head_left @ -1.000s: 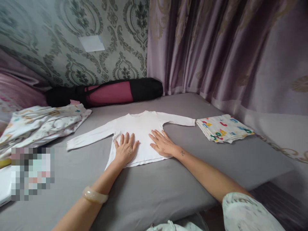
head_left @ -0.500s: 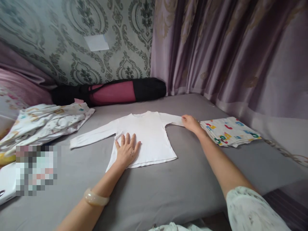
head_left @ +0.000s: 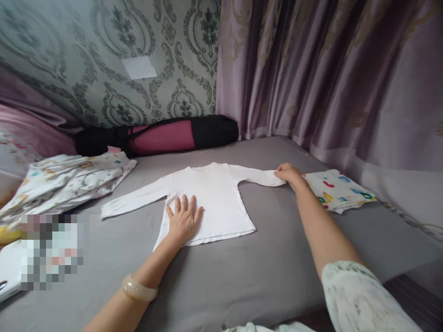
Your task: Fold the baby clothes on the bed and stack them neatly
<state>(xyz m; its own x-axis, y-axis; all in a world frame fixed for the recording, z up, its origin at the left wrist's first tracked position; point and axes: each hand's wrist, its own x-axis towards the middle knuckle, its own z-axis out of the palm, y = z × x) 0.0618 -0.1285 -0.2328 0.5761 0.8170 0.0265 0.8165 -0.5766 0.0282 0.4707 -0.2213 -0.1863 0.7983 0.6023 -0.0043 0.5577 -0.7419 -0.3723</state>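
Note:
A white long-sleeved shirt lies spread on the grey sheet, its neckline away from me and its sleeves stretched out to both sides. My left hand rests flat on the lower left of the shirt's body, fingers spread. At the end of the right-hand sleeve, my right hand pinches the fabric near the cuff between thumb and fingers. Just beyond that hand sits a folded cloth with colourful letters, partly covered by my wrist.
Patterned clothes are heaped at the left, near a white object beside a blurred-out patch. A long black and maroon bag lies along the wall. Purple curtains hang at the right, behind the bed's edge.
My right hand has left the shirt's body, moved right along the sleeve and taken hold near the cuff. My left hand has stayed flat on the shirt.

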